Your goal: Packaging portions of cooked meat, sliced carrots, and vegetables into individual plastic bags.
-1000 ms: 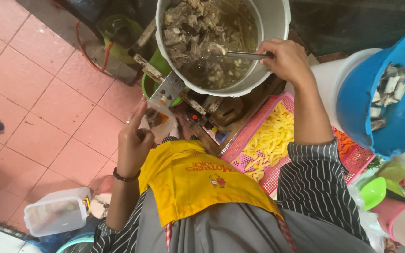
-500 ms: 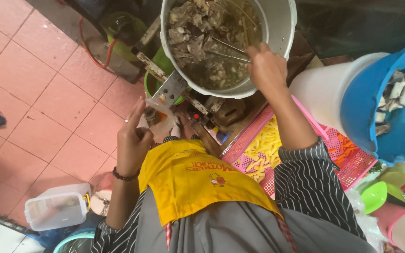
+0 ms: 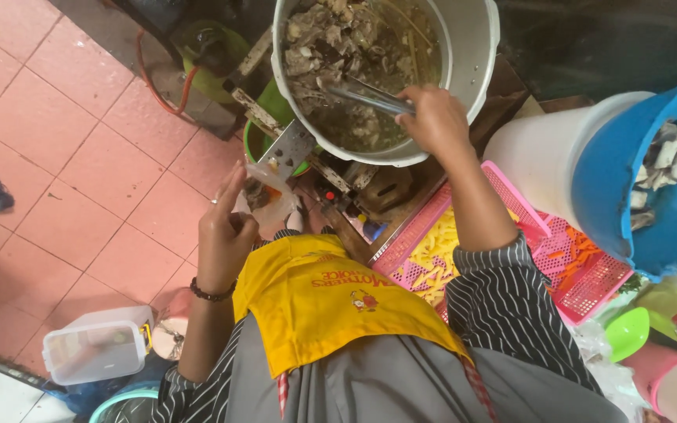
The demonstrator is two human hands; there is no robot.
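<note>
My right hand grips metal tongs whose tips reach left into a large metal pot full of brown broth and meat pieces. My left hand is raised at the pot's lower left and holds a small clear plastic bag with some dark pieces in it. A dark bracelet sits on that wrist. I wear a yellow apron over a striped long-sleeved top.
A pink basket with yellow noodles lies under my right forearm. A white bucket and a blue tub of cut pieces stand at right. A green gas cylinder and a clear lidded box are on the red tiled floor.
My right hand has moved left and down across the pot with the tongs. My left hand stays raised by the bag.
</note>
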